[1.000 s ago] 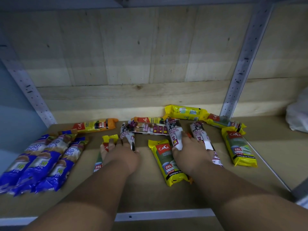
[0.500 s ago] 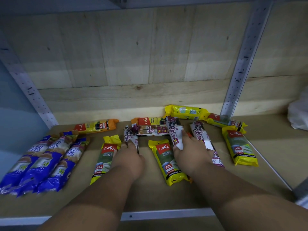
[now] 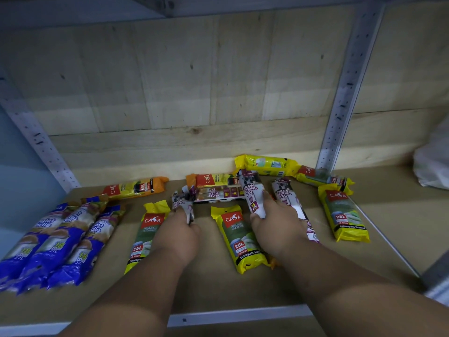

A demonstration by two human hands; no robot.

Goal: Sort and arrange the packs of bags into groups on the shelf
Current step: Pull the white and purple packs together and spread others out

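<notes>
Now the left hand [image 3: 181,233] sits further right than a second ago, clear of the left green pack [image 3: 145,235], whose red CASA label and 25L mark were then partly under it; its fingers grip a small white draw-string pack [image 3: 182,206] just right of that pack's top. The right hand [image 3: 274,227] has hardly shifted: it grips an upright white draw-string pack [image 3: 251,193] above the middle green pack [image 3: 239,235], while another white pack [image 3: 289,200] lies under its outer fingers. A fourth white pack [image 3: 218,193] lies crosswise behind the middle green pack, touching an orange-ended 60L pack [image 3: 213,179]; a second orange pack [image 3: 136,188] lies well left of it. Three blue packs [image 3: 56,242] lie side by side far left of the middle green pack. To its right, near a grey slotted upright [image 3: 345,93], lie three more yellow-edged packs [image 3: 342,212]. All rest on a brown shelf [image 3: 218,290] with a pale metal front rail, backed by pale wooden boards [image 3: 194,81]; a white plastic bag [image 3: 432,164] sits beyond the upright.
</notes>
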